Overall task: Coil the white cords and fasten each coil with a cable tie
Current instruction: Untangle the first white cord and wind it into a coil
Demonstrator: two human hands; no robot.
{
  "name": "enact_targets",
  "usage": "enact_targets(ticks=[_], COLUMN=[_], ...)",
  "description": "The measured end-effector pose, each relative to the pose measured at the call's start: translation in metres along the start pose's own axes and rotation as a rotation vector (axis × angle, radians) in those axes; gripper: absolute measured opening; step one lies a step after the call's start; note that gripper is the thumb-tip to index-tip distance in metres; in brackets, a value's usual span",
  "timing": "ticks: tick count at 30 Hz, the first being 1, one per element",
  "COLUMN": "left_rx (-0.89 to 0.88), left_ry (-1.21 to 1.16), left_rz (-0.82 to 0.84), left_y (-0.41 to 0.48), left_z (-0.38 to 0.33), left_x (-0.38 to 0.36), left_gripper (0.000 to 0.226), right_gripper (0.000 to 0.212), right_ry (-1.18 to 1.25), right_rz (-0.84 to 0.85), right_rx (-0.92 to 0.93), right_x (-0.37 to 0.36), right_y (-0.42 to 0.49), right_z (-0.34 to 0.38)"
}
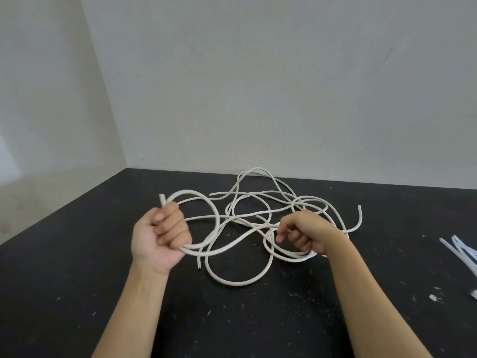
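White cords (258, 215) tangled between hands; left hand (161, 236) grips loop, right hand (303, 232) pinches strand.

Black table (77, 254): white cords (233, 283), cable ties (462, 248).

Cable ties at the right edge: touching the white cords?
Apart. The head view shows a strip of bare black table between the cable ties and the nearest end of the white cords.

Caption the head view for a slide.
Left hand grips a looped white cord; right hand pinches the tangle on a speckled black table.
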State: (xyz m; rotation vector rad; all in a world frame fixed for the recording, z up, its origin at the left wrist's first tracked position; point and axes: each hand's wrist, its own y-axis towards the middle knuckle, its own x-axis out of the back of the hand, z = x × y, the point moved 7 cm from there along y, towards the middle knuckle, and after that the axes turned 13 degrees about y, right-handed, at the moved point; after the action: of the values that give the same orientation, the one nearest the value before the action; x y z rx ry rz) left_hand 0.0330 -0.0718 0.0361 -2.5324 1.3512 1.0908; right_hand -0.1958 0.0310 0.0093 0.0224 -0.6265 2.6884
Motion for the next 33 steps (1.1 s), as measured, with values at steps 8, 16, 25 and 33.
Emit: enact_targets(ticks=[8, 16, 25, 33], left_rx=[0.365, 0.248, 0.059, -0.21], left_ry=[0.804, 0.902, 0.118, -0.432], left_rz=[0.107, -0.353, -0.591, -0.612], left_y=[0.002, 0.018, 0.014, -0.003], left_z=[0.046, 0.055, 0.039, -0.009], left_x=[-0.044, -0.036, -0.018, 0.023], left_gripper=[0.016, 0.031, 0.026, 0.017], right_gripper=[0.017, 0.029, 0.021, 0.037], right_ry=[0.007, -0.186, -0.26, -0.563], right_rz=[-0.127, 0.247, 0.467, 0.439], right_rx=[0.18, 0.442, 0.373, 0.065], right_x=[-0.015, -0.078, -0.101, -0.045], right_y=[-0.021, -0.055, -0.035, -0.024], right_z=[0.042, 0.066, 0.04, 0.002])
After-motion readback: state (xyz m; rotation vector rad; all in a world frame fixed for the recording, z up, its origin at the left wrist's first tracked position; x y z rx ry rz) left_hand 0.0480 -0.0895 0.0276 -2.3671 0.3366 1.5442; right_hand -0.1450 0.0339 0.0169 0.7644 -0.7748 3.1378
